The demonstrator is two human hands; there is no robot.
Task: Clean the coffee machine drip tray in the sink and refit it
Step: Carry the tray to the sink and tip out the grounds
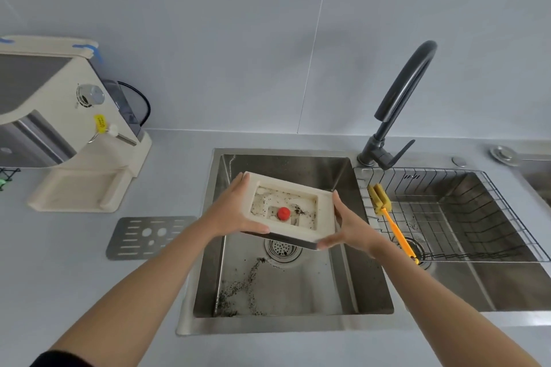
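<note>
Two bare forearms reach in from the near edge, a black sleeve (pixel 59 359) showing on the left one. The left hand (pixel 235 211) grasps the left edge of a cream rectangular plastic drip tray (pixel 325 214), and the right hand (pixel 348 226) grasps its right edge, thumb along the near corner. The tray is held tilted in the air above the left basin of a brushed stainless steel sink (pixel 298 292), over the round perforated drain strainer (pixel 281 249). The tray's recessed well is speckled with dark residue around a round red float (pixel 283 213).

Dark gritty coffee grounds (pixel 238 289) trail across the basin floor. On the smooth grey counter (pixel 74 277), left of the sink, lies a flat slotted metal grate (pixel 149 237); behind it stands a cream coffee machine (pixel 68 116). A matte black arched faucet (pixel 405 89) rises between the basins. The right basin carries a wire basket (pixel 447 211) with a yellow sponge brush on an orange handle (pixel 390 220) leaning on it.
</note>
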